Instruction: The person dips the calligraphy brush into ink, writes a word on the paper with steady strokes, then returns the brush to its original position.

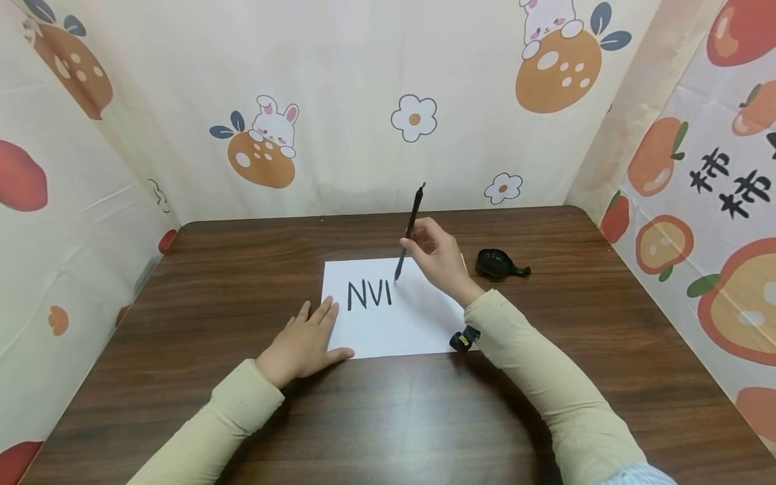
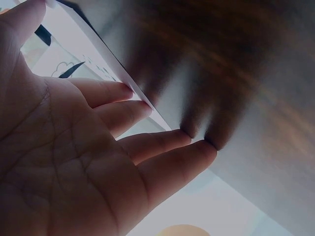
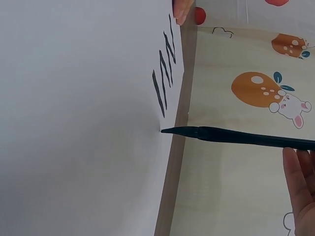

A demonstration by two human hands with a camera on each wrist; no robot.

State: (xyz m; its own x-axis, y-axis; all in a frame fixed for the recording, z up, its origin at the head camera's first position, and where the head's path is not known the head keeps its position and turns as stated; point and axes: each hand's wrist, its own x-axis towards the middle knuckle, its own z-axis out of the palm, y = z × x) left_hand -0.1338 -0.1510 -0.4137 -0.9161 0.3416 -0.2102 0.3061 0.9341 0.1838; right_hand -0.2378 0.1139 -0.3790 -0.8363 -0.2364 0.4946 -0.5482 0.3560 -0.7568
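Note:
A black calligraphy brush (image 1: 415, 209) is pinched in my right hand (image 1: 439, 259), its shaft leaning and its tip down. In the right wrist view the brush (image 3: 231, 136) has its pointed tip at the paper (image 3: 88, 123), where a tiny dark dot shows. The white sheet of paper (image 1: 412, 337) bears the black letters "NVI" (image 1: 370, 294), just left of the tip. My left hand (image 1: 306, 340) rests with spread fingers on the sheet's left edge and the table. Up close, the left wrist view shows the palm (image 2: 74, 157) with fingertips touching the paper edge and tabletop.
A small black dish with a handle (image 1: 496, 264) sits right of the paper. A black wrist camera (image 1: 465, 339) hangs under my right wrist, over the paper's lower right corner. The brown wooden table (image 1: 376, 424) is bordered by printed curtains (image 1: 351, 81) behind and at both sides.

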